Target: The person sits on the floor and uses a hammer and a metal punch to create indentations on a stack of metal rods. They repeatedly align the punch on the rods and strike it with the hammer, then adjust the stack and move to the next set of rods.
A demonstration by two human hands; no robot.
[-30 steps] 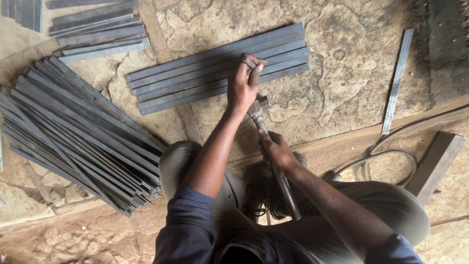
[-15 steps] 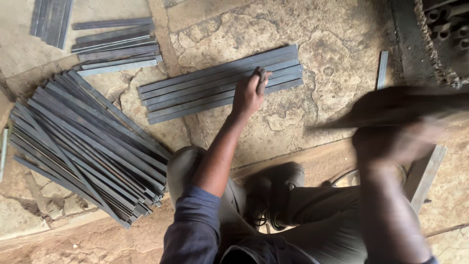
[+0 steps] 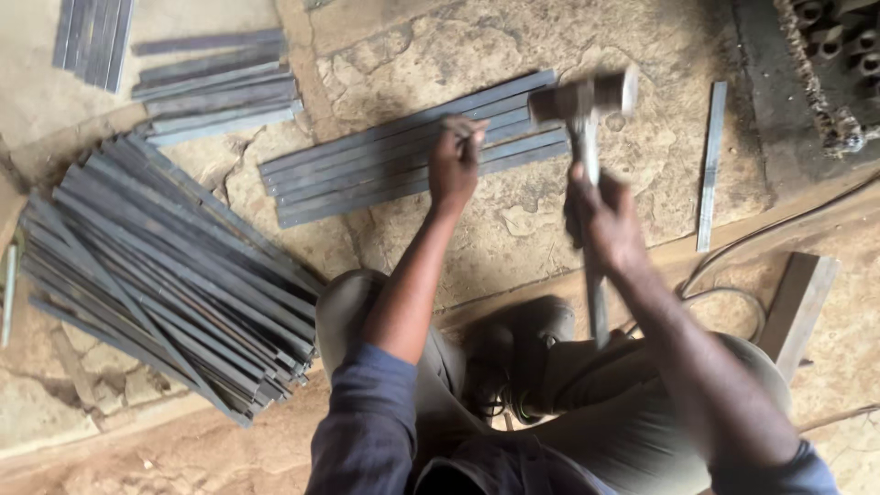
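- While the left hand (image 3: 456, 165) pinches a small punch (image 3: 461, 126) upright against the strips (image 3: 412, 147), the right hand (image 3: 605, 220) has its fingers wrapped tight round the handle of a hammer (image 3: 587, 96), whose head hangs blurred above the right end of the row.
- Those strips lie side by side on the stone floor (image 3: 550, 220), just past the person's knees; the punch tip sits on one near the middle of the row, though I cannot tell which one.
- To my eye the step in hand is a blow onto the punch, and it wants the punch dead upright, so the mark does not skid along the metal.
- Fingertips ought to stay low on the shank and clear of its top, since a glancing blow would land on the knuckles.
- A square hit with the flat of the head seems best, with the wrist loose and the eye on the punch top, not on the hammer.
- Because the strips lie loose, one could hop under the blow; pressing down with the heel of the left hand would likely steady it.
- Off to the left is a fanned heap (image 3: 156, 275) of more strips, with a smaller stack (image 3: 215, 96) above it, and a lone bar (image 3: 710, 165) lies well apart on the right, none in the way of the swing.
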